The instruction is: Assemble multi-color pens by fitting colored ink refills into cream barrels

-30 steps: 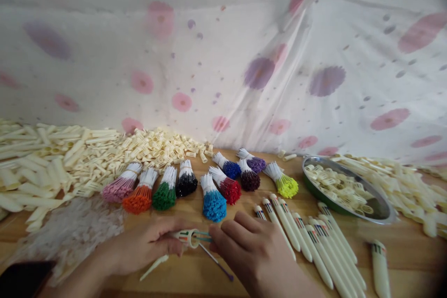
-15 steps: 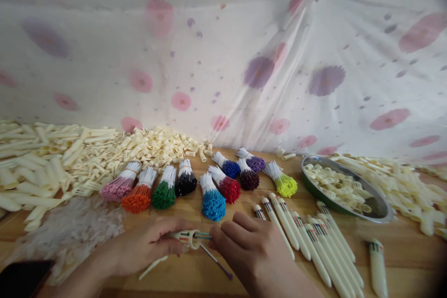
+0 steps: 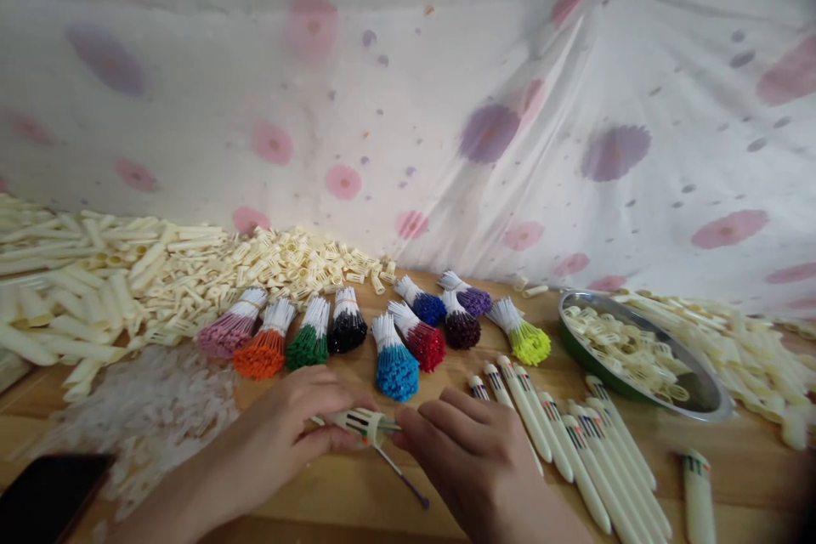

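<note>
Pinched between the thumb and fingers of my left hand (image 3: 309, 416) is a cream slotted pen barrel piece (image 3: 358, 422), lying sideways with its open end facing right. Dark and coloured tips show in its slots. My right hand (image 3: 468, 446) is closed at that open end, its fingertips around thin pen refills (image 3: 388, 426) that reach into the barrel; their far ends are hidden by the fingers. A purple-tipped white refill (image 3: 408, 483) lies on the wood just below, between my hands.
Tied refill bundles in several colours, such as the light blue bundle (image 3: 396, 370), stand behind my hands. Multicolour pens (image 3: 583, 467) lie at right, near a metal bowl (image 3: 701, 395) of slotted parts. Cream tubes (image 3: 76, 306), clear plastic pieces (image 3: 172, 408) and a phone (image 3: 54, 493) are left.
The view has shifted slightly. My right hand and the barrel piece are closer together, with less of the refills showing between them. The left fingers now cover the barrel differently.
</note>
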{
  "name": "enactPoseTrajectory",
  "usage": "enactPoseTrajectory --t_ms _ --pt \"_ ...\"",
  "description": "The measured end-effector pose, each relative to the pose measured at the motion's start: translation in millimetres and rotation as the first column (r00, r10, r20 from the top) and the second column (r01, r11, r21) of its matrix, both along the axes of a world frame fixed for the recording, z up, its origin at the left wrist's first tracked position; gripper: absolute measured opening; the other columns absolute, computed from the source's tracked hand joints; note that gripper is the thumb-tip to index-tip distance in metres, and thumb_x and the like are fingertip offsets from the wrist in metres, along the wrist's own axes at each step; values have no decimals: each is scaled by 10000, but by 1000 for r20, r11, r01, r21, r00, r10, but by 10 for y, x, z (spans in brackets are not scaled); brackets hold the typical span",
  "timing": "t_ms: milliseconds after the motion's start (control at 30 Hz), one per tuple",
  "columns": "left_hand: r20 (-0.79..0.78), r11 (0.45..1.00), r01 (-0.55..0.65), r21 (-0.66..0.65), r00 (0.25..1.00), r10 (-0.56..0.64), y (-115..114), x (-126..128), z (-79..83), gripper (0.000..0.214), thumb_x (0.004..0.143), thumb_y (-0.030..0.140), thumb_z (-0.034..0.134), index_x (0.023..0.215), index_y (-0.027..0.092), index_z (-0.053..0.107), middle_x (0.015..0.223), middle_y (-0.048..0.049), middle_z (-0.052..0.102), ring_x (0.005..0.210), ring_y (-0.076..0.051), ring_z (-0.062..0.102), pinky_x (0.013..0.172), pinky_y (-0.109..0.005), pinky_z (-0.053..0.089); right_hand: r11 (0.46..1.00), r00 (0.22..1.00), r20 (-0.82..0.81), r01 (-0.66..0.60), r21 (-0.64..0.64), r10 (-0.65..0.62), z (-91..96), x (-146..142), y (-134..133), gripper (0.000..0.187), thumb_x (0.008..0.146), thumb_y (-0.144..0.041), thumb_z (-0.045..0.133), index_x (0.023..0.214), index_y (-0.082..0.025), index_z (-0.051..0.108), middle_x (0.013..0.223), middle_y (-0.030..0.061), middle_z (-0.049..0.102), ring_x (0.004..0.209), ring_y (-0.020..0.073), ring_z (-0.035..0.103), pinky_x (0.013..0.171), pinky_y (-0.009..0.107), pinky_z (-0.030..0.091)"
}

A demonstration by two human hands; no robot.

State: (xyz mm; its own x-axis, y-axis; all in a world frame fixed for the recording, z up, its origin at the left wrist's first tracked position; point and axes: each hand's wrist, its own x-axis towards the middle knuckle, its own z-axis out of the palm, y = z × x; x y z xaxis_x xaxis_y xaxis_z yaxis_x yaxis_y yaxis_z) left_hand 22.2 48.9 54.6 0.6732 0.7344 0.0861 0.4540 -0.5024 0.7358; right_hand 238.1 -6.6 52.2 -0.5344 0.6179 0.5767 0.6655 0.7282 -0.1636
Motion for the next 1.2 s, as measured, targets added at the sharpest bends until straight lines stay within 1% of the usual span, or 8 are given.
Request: enactPoseTrajectory --t_ms 167,400,633,733,833,967,1067,1200 --pt "-15 992 -19 125 1000 21 -32 -23 13 250 807 140 636 999 296 675 905 20 687 894 -165 596 786 -257 432 997 999 7 -34 63 34 6 27 -13 118 880 -106 523 971 -92 597 718 34 606 595 135 456 486 276 280" --pt "-54 981 -50 186 997 61 -6 -46 11 196 833 196 619 1003 282 667 870 8 668 850 -179 587 741 -282 439 992 1000 25 -4 127 1 18 60 19 157 881 -138 547 1023 -93 596 754 44 650 613 142 524 506 265 357" --pt "-37 967 -124 223 990 136 25 -58 8 219 817 196 630 1015 278 674 899 -7 687 847 -195 586 741 -303 438 995 998 20 64 76 -65 26 107 64 129 885 -191 549 986 -128 600 715 34 639 605 153 532 511 263 382" --pt "31 987 -118 112 993 116 27 -68 20 233 807 186 632 998 308 682 890 12 681 857 -179 595 756 -275 441 996 999 -6 53 77 -53 57 69 48 114 882 -175 548 965 -126 607 691 27 631 572 141 511 491 254 372" --pt "98 992 -66 -105 992 77 34 -87 5 253 807 190 620 995 345 686 916 28 674 874 -163 610 770 -244 451 993 997 -54 53 102 -47 98 24 15 124 871 -159 562 977 -115 610 696 30 638 565 132 509 489 245 382" --pt "209 924 19 -382 976 66 43 -86 -57 285 787 191 630 1015 354 685 1002 33 688 932 -169 621 778 -227 470 996 996 -79 43 81 -37 140 -24 -37 107 863 -158 571 947 -114 619 692 31 635 573 135 514 497 243 404" --pt "262 890 62 -451 963 66 43 -58 -95 290 773 187 649 1004 356 692 1025 39 701 976 -177 620 788 -220 475 997 994 -98 48 59 -42 147 -55 -62 89 868 -162 560 919 -122 622 685 24 629 559 135 501 485 245 400" --pt "263 889 51 -455 961 79 35 -32 -94 294 771 181 653 986 377 695 1006 56 709 971 -168 628 799 -216 476 997 993 -102 63 35 -59 126 -83 -67 68 866 -155 559 837 -131 617 677 18 618 559 131 494 483 240 392"
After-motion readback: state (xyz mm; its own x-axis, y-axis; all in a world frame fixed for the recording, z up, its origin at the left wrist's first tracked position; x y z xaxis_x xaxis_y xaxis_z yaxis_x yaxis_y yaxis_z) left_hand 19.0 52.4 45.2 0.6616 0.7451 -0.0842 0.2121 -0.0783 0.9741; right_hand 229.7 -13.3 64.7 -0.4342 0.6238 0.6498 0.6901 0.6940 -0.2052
